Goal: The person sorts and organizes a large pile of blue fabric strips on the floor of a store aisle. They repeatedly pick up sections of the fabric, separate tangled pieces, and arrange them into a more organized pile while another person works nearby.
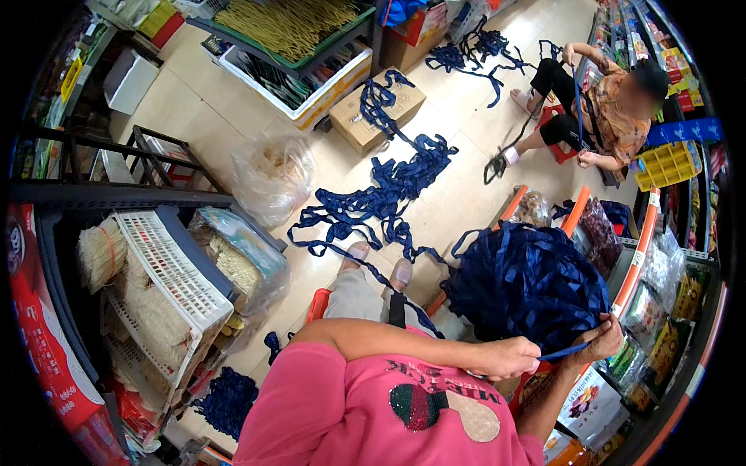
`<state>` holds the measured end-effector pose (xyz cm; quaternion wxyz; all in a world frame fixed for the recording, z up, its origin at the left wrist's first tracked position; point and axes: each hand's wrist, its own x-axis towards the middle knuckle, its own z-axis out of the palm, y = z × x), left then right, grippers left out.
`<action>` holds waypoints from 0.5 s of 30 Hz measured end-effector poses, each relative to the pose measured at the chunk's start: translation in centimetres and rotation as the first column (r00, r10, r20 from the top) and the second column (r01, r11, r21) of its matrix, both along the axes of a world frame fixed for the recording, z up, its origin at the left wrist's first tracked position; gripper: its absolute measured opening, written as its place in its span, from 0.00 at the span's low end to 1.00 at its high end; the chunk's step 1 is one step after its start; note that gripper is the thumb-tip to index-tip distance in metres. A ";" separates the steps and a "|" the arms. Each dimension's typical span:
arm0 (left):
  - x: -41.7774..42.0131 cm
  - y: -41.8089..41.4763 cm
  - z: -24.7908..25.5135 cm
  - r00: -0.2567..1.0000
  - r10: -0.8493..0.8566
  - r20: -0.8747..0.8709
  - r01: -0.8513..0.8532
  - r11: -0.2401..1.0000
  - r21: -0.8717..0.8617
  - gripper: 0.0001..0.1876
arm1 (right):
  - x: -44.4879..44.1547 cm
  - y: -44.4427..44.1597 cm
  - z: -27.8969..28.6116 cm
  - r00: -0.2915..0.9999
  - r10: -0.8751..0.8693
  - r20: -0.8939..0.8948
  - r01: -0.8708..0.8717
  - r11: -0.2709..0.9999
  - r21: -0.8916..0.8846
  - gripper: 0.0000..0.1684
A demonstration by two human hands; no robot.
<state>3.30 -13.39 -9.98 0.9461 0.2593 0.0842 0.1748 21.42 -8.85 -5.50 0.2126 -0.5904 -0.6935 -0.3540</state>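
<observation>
A dark blue fabric strip (563, 352) runs taut between my two hands. My left hand (508, 357) is closed on its left end, in front of my chest. Farther right, my right hand (603, 340) pinches the strip at the edge of a large bundle of dark blue strips (524, 282). This bundle rests against the orange-edged shelves. From it, strips lead to a loose tangled pile (379, 195) on the floor beyond my feet. One long strip passes over my legs. A smaller dark blue heap (227, 402) lies at the lower left.
A cardboard box (349, 125) with strips over it stands ahead, near a clear plastic bag (273, 175). White baskets (175, 262) of dried noodles are at left, packed shelves (641, 262) at right. A seated person (606, 110) at upper right holds another strip.
</observation>
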 end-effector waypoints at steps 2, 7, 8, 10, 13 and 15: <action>0.3 0.0 -0.1 1.000 0.015 -0.015 -0.015 1.000 -0.011 0.08 | 0.3 0.0 -0.2 1.000 -0.014 0.005 0.015 1.000 -0.004 0.16; -0.1 0.1 -0.3 0.998 0.005 -0.056 -0.010 0.996 -0.091 0.08 | 0.3 0.0 -2.1 0.996 -0.079 -0.053 0.073 0.992 -0.103 0.12; 0.3 -0.2 -0.9 0.999 0.036 -0.038 -0.040 0.995 -0.087 0.07 | 0.0 0.0 -2.5 0.995 -0.081 -0.053 0.075 0.991 -0.107 0.11; -0.1 -0.1 -0.9 0.998 0.023 -0.065 -0.029 0.995 -0.094 0.07 | 0.2 -0.1 -3.5 0.994 -0.107 -0.027 0.103 0.986 -0.128 0.10; -0.8 0.2 -0.8 0.995 -0.002 -0.099 -0.011 0.991 -0.134 0.06 | -0.4 -0.3 -5.0 0.980 -0.181 -0.079 0.161 0.964 -0.213 0.10; -1.4 0.3 -0.6 0.991 -0.008 -0.135 -0.013 0.987 -0.159 0.06 | -0.9 -0.5 -5.9 0.967 -0.225 -0.122 0.186 0.945 -0.268 0.11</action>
